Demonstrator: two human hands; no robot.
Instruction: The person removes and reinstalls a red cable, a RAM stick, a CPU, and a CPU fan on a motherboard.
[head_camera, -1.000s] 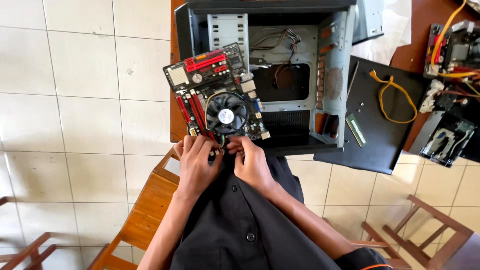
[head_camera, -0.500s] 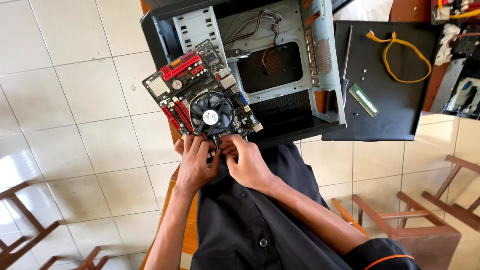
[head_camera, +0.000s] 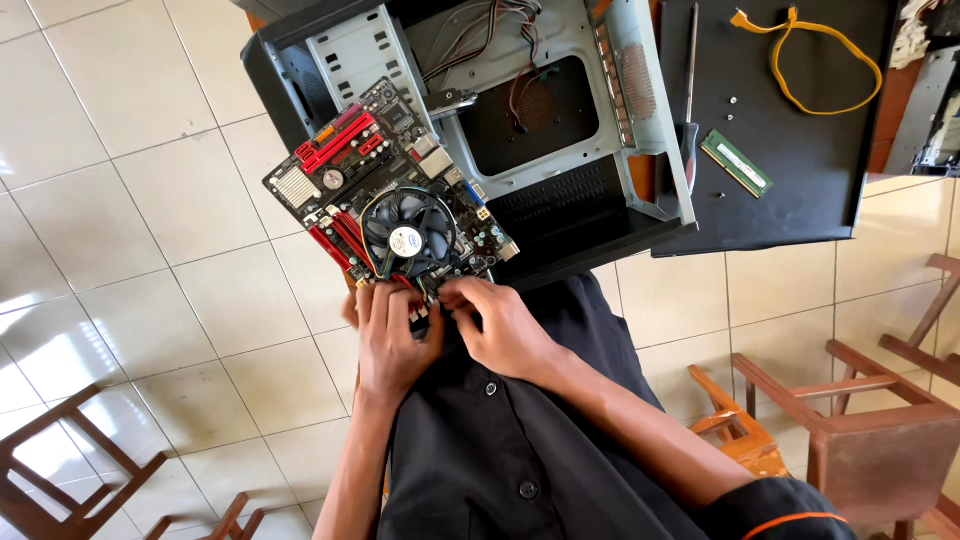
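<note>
A black motherboard (head_camera: 345, 175) with red slots and a round black cooler fan (head_camera: 408, 238) rests tilted against the front of an open grey computer case (head_camera: 560, 130). My left hand (head_camera: 388, 335) grips the board's near edge from below. My right hand (head_camera: 500, 325) pinches at the same near edge, fingertips on the fan's thin wires by a small connector. Both hands touch each other just under the fan.
A black side panel (head_camera: 800, 150) lies right of the case, carrying a green memory stick (head_camera: 736, 163), a yellow cable (head_camera: 800, 60) and a screwdriver (head_camera: 690, 110). Wooden chairs (head_camera: 850, 430) stand at right and lower left (head_camera: 70, 470). White tiled floor (head_camera: 130, 180) lies around.
The view has shifted so that the case and board sit further right and higher. My hands stay on the board's near edge, the right fingers closing in on the fan wires.
</note>
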